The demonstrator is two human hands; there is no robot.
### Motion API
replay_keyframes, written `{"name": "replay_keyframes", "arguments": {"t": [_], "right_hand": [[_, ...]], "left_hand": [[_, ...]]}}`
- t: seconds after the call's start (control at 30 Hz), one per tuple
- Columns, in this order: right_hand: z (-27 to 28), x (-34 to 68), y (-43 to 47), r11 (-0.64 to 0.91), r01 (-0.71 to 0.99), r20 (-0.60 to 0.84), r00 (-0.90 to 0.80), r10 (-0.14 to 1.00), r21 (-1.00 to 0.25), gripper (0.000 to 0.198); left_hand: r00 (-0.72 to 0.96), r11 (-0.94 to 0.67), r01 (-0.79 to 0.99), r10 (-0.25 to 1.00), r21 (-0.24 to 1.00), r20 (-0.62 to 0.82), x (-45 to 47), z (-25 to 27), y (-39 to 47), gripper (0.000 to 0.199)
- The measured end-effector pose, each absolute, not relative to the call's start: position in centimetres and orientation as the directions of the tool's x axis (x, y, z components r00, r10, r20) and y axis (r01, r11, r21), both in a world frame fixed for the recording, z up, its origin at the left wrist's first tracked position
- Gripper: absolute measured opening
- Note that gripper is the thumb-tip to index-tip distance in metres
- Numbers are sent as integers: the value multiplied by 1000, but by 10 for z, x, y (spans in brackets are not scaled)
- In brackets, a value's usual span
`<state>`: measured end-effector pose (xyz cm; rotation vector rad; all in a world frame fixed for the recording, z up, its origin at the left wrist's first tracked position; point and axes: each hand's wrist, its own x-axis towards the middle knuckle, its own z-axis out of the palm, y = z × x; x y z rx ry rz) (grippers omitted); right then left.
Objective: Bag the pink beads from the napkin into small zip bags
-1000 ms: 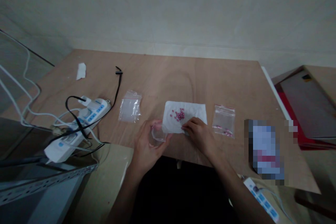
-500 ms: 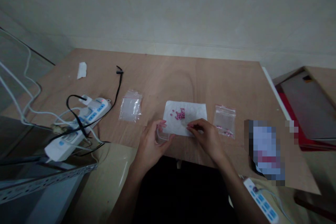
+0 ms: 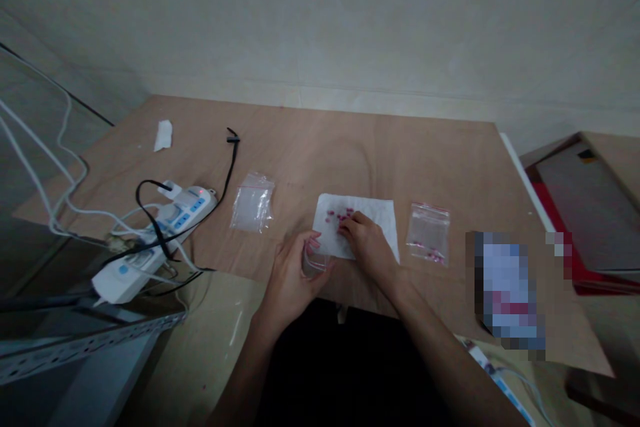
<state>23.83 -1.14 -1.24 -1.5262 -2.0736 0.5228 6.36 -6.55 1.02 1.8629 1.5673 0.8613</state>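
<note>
My left hand (image 3: pixel 295 267) is curled around a small clear plastic bag (image 3: pixel 316 265), holding it at the near left corner of a white sheet of paper (image 3: pixel 373 210). Small pink beads (image 3: pixel 331 213) lie loose on that sheet. My right hand (image 3: pixel 367 240) reaches over the paper from the right, its thumb and fingers pinched together down at the beads. Part of the pile is hidden behind it, and what sits between the fingertips cannot be made out. Right of the paper lies a clear zip bag (image 3: pixel 429 230) with several pink beads at its bottom.
Flat clear zip bags (image 3: pixel 253 203) lie left of the paper. A white power strip (image 3: pixel 165 233) with tangled cables stands at the table's left edge. A pixelated object (image 3: pixel 510 287) lies at right. A scrap of white paper (image 3: pixel 163 135) is at the back left.
My right hand has moved left and away from me, from the paper's near edge onto the beads. My left hand stays around the clear bag. The view has shifted slightly.
</note>
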Motion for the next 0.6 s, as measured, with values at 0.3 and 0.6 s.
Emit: {"name": "replay_keyframes", "arguments": {"t": [0.3, 0.6], "right_hand": [[57, 233, -39, 357, 548, 219, -302, 928, -756, 12], [66, 254, -45, 481, 554, 176, -513, 840, -679, 15]], "left_hand": [[148, -203, 476, 978, 856, 149, 84, 10, -52, 45], [122, -165, 299, 984, 940, 134, 100, 10, -52, 58]]}}
